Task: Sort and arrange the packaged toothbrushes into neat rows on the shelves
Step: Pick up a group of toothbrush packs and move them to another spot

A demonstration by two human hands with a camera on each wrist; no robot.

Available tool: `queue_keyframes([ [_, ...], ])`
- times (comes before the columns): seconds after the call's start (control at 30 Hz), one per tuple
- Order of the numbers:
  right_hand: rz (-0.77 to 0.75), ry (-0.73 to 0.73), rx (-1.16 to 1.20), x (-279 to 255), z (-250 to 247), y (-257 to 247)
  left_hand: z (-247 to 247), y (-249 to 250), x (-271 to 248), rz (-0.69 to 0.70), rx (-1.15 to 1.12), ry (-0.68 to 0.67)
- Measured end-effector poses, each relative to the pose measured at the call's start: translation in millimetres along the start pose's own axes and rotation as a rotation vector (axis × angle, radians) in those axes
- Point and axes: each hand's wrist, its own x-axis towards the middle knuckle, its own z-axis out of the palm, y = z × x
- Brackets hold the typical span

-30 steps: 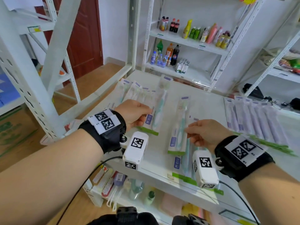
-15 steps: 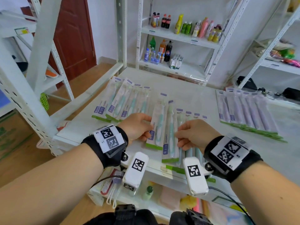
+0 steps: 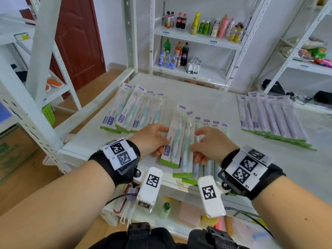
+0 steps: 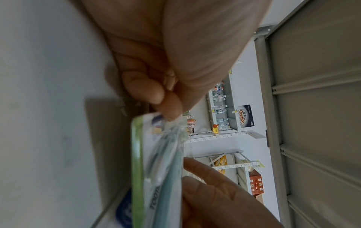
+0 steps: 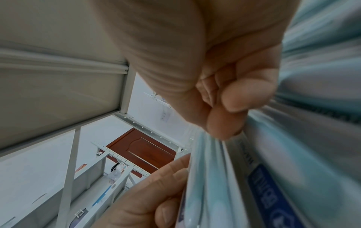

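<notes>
A teal packaged toothbrush point(image 3: 177, 139) lies tilted atop a near row of teal packs point(image 3: 206, 141) on the white shelf point(image 3: 197, 97). My left hand point(image 3: 152, 141) grips its left edge, fingers curled round it; the left wrist view shows the pack's green end point(image 4: 156, 169) pinched by my fingers point(image 4: 168, 106). My right hand point(image 3: 210, 144) pinches the neighbouring teal pack point(image 3: 187, 151) from the right, seen blurred in the right wrist view as the pack point(image 5: 215, 177). A second teal row point(image 3: 136, 110) lies at the back left, a purple row point(image 3: 273, 119) at the right.
White shelf posts point(image 3: 131, 33) rise at the left and back. A far rack holds drink bottles point(image 3: 179, 53). Below the front edge a lower shelf carries small goods point(image 3: 165, 209). A brown door point(image 3: 77, 38) and wooden floor are at the left.
Both hands came toward the shelf's front and toward each other, bringing the two held packs onto the near teal row. The head view dropped and shows more of the shelf.
</notes>
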Motion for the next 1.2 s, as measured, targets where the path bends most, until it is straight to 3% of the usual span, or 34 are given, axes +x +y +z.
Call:
queue_keyframes([
  [0.47,-0.141,0.105,-0.186,0,-4,6,1,-2,1,0.010,0.077,-0.016],
  [0.8,-0.196,0.235,-0.035,-2,-21,19,-2,-6,1,0.047,0.108,-0.033],
  [1.03,-0.150,0.402,0.024,-11,-44,44,-4,-6,1,0.093,0.139,-0.063],
  [1.2,-0.076,0.383,-0.001,-16,-56,59,-2,-3,4,0.052,0.156,-0.032],
])
